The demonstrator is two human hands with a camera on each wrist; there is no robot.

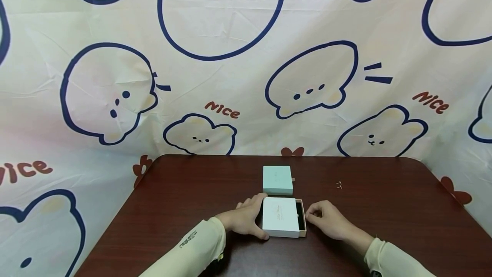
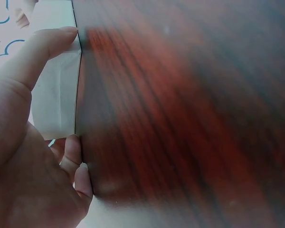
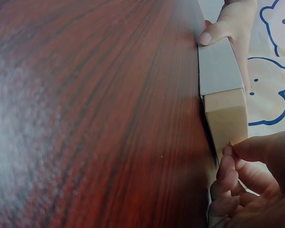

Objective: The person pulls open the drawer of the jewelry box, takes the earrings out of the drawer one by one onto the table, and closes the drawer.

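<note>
Hiding most of the tab [image 3: 230, 144] it pinches, the right hand [image 1: 329, 220] has its fingers at the end of the drawer [image 3: 226, 123], whose inside shows only as a dark strip. The left hand [image 1: 244, 219] grips the white box [image 1: 280, 217] on the bench [image 1: 177, 208], thumb near, other fingers partly hidden beyond it.

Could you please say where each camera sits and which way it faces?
Head: on the head, looking forward and down at the table; left hand, right hand and sleeves show.
Left wrist: on that wrist, facing the white box; left hand shows.
Right wrist: on that wrist, facing the drawer; right hand shows, left hand beyond.
Both wrist views share the white box.
</note>
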